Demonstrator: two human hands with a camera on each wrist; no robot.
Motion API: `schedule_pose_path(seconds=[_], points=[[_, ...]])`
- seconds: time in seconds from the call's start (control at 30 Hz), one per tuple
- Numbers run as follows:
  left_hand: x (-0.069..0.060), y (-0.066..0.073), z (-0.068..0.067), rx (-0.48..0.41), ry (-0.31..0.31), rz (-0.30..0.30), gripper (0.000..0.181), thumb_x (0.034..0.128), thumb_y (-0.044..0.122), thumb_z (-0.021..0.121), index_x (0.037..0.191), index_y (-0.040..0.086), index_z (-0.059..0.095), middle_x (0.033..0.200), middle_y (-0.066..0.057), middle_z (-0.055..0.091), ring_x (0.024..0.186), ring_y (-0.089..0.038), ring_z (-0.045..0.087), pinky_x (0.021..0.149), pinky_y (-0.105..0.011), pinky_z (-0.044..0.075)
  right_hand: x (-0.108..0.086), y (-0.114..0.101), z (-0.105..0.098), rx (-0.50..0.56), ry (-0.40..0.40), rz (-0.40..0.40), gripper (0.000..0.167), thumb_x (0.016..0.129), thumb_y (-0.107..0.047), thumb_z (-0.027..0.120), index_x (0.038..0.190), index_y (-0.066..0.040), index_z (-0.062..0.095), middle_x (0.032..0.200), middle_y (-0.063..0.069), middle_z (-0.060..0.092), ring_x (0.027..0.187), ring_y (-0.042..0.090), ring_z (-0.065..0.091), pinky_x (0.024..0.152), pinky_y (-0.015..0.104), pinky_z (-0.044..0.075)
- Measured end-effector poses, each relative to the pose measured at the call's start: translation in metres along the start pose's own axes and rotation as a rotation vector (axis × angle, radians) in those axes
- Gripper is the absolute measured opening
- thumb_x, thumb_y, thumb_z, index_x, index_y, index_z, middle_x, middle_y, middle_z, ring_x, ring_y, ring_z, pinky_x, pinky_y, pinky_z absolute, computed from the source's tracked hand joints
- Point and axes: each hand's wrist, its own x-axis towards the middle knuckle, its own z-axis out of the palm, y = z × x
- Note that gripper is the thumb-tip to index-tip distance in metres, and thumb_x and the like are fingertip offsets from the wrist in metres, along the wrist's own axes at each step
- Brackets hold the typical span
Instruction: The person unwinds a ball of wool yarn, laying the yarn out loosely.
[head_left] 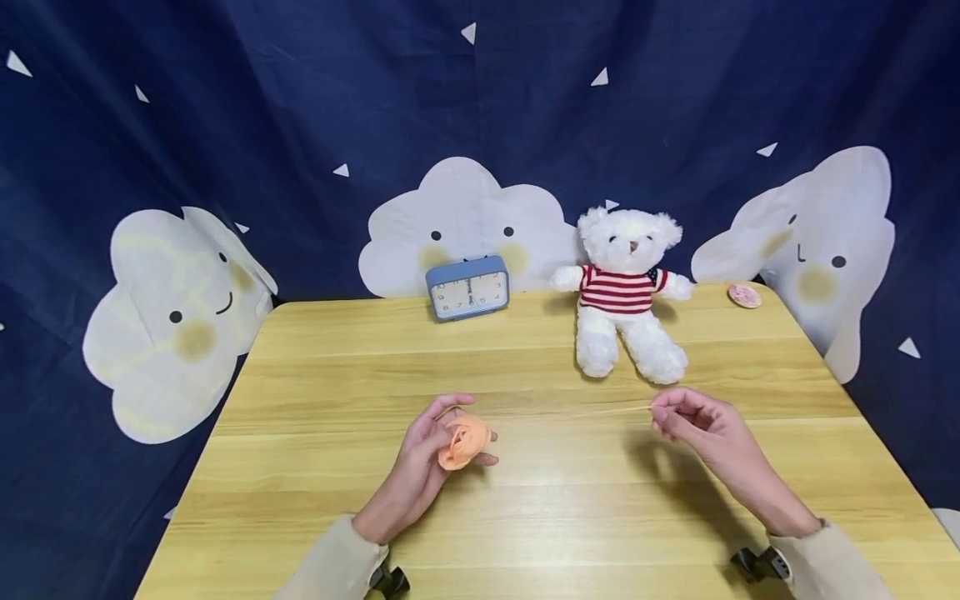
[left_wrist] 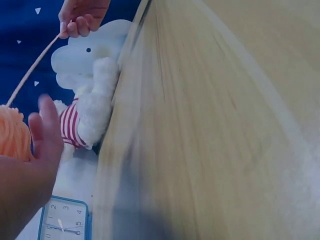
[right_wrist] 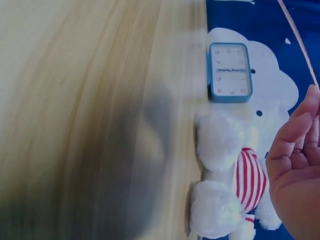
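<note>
Pale sleeves (head_left: 330, 562) reach in from the bottom edge of the head view, one left of centre and one at lower right. Behind everything, a navy curtain (head_left: 285, 108) printed with smiling white clouds fills the upper part, above a wood-grain tabletop (head_left: 315, 375). At right of centre a white teddy bear (head_left: 617, 293) in a red-striped shirt sits near the far edge. The left hand (head_left: 420, 467), low and left of centre, holds a peach yarn ball (head_left: 465, 443) between its thumb and fingers; the right hand (head_left: 701, 425), at lower right, pinches a yarn strand (head_left: 618, 412) at its fingertips. A blue alarm clock (head_left: 469, 288) stands at the middle, beyond the left hand. The ball rests against the left hand, well apart from the right, with the strand stretched between them.

Only the head view includes the pink round item (head_left: 744, 295) at the table's far right corner. The ball also shows, cut off, at the left wrist view's left edge; the right wrist view shows just the strand, at upper right.
</note>
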Motion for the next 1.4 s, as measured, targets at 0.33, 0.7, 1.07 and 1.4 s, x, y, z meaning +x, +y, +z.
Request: schedule_pose_path(seconds=[0.33, 0.7, 1.07, 1.4], points=[[0.005, 0.003, -0.001, 0.068, 0.066, -0.061, 0.049, 0.1043, 0.0, 0.068, 0.145, -0.014, 0.046, 0.128, -0.015, 0.06, 0.105, -0.02, 0.063, 0.083, -0.028, 0.061, -0.007, 0.006, -0.012, -0.069, 0.023, 0.031, 0.011, 0.109, 0.0, 0.064, 0.115, -0.001, 0.073, 0.095, 0.006, 0.075, 0.085, 0.016, 0.071, 0.075, 0.025, 0.059], [0.004, 0.006, -0.003, 0.261, 0.196, -0.061, 0.063, 0.0964, -0.004, 0.079, 0.152, -0.006, 0.05, 0.123, -0.015, 0.066, 0.107, -0.018, 0.069, 0.092, -0.029, 0.062, -0.013, 0.01, -0.032, -0.076, 0.101, 0.052, 0.01, 0.11, -0.002, 0.064, 0.113, 0.0, 0.072, 0.093, 0.011, 0.074, 0.083, 0.016, 0.067, 0.072, 0.024, 0.056], [0.003, 0.007, -0.014, 0.145, 0.173, -0.047, 0.052, 0.1064, 0.005, 0.069, 0.15, -0.01, 0.046, 0.111, -0.015, 0.065, 0.084, -0.02, 0.068, 0.068, -0.027, 0.06, -0.017, 0.02, -0.049, -0.162, 0.112, 0.068, 0.011, 0.109, -0.002, 0.064, 0.115, -0.001, 0.073, 0.097, 0.007, 0.076, 0.086, 0.013, 0.069, 0.074, 0.022, 0.057], [0.001, 0.014, -0.021, 0.12, 0.226, -0.01, 0.044, 0.1098, 0.006, 0.065, 0.15, -0.005, 0.051, 0.125, -0.016, 0.062, 0.092, -0.025, 0.075, 0.076, -0.034, 0.066, -0.017, 0.028, -0.072, -0.295, 0.08, 0.031, 0.011, 0.109, 0.002, 0.063, 0.115, 0.007, 0.071, 0.096, 0.005, 0.077, 0.086, 0.009, 0.072, 0.075, 0.019, 0.059]])
